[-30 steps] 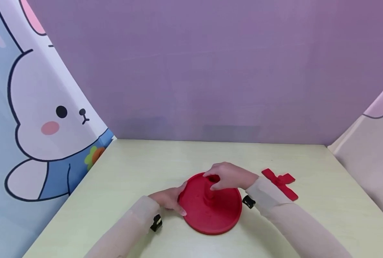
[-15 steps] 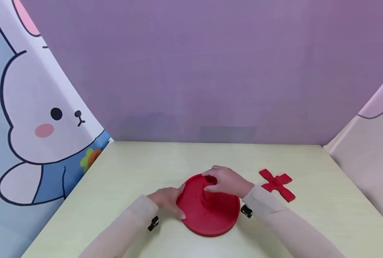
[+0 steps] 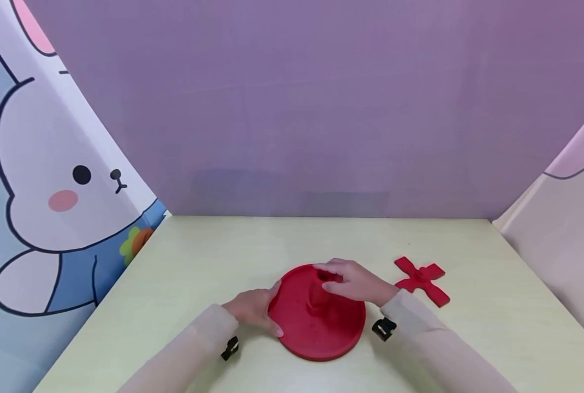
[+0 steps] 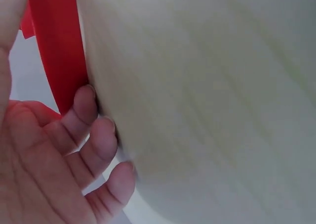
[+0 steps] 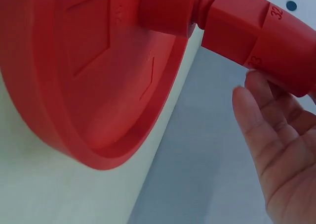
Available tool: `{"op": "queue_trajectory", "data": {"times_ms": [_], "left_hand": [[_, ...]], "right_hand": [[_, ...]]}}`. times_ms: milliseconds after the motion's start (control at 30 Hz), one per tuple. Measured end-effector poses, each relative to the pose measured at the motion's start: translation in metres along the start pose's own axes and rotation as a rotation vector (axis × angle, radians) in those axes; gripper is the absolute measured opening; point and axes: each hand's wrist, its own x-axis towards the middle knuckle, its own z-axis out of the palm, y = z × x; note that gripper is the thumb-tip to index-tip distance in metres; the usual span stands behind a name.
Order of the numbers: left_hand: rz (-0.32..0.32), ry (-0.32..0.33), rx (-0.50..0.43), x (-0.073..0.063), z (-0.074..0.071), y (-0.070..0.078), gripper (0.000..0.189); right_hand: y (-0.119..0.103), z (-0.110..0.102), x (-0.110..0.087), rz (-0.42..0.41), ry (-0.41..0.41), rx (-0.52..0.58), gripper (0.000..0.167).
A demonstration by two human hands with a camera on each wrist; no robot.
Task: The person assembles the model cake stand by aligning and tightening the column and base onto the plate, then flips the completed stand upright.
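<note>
A red round base (image 3: 321, 338) with a raised rim lies on the table, a post standing at its middle. My left hand (image 3: 254, 308) grips the left rim between thumb and fingers; in the left wrist view its fingertips (image 4: 101, 135) touch the tabletop. On the post sits a red hollow sleeve (image 5: 256, 41), marked 32 and 33, with a narrow threaded neck (image 5: 203, 9) showing below it. My right hand (image 3: 358, 281) holds the sleeve's top with thumb and fingers around its opening. The right wrist view shows fingers against the sleeve; the thumb is hidden there.
A red cross-shaped piece (image 3: 421, 277) with a central knob lies to the right, just beyond the right forearm. The pale table (image 3: 213, 245) ends at a purple back panel (image 3: 292, 136). A rabbit-print cloth (image 3: 66, 164) hangs at left.
My right hand has shifted slightly to the right and turned around the sleeve's top. The left hand keeps its place on the rim. The whole view has drifted a little.
</note>
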Motion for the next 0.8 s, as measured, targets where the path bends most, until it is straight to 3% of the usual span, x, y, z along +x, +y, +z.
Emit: {"op": "queue_trajectory", "data": {"times_ms": [133, 300, 500, 667, 800], "left_hand": [[0.022, 0.016, -0.007, -0.001, 0.002, -0.002, 0.111], [0.046, 0.044, 0.077, -0.001, 0.003, -0.003, 0.106], [0.027, 0.027, 0.115, -0.001, 0.003, -0.004, 0.108], [-0.006, 0.012, 0.088, 0.001, 0.003, -0.005, 0.11], [-0.005, 0.003, 0.025, 0.001, 0.003, -0.004, 0.11]], "right_hand": [[0.003, 0.001, -0.001, 0.015, 0.033, 0.046, 0.045], [0.004, 0.007, 0.0, 0.059, 0.096, 0.081, 0.045], [0.0, 0.016, 0.005, 0.105, 0.163, 0.033, 0.044], [-0.004, 0.019, 0.006, 0.125, 0.154, 0.062, 0.048], [-0.002, 0.018, 0.004, 0.094, 0.113, 0.088, 0.05]]}}
